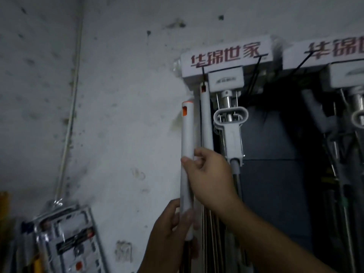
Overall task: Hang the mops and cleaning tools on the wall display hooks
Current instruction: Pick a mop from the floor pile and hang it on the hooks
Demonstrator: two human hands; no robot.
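Head view: the white mop handle (186, 138) stands nearly upright, its orange-rimmed hanging hole on top, just left of and below the black hook (203, 73) — which already carries another handle (206, 119). The right hand (208, 170) pinches it higher, nearer the hook; the left hand (175, 223) grips lower.

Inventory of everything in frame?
White mop handle with orange cap: 1, white/orange, upright, centre frame.
White hanging mop handle: 1, white, on black hook under left sign.
White header signs with red characters: 2, white/red, top right.
White oval-loop squeeze-mop grips: 2, white, under signs; right one cut off.
Plastic-wrapped packages: count unclear, lower left against wall.
Left hand: 1, grips capped handle low.
Right hand: 1, grips it higher.
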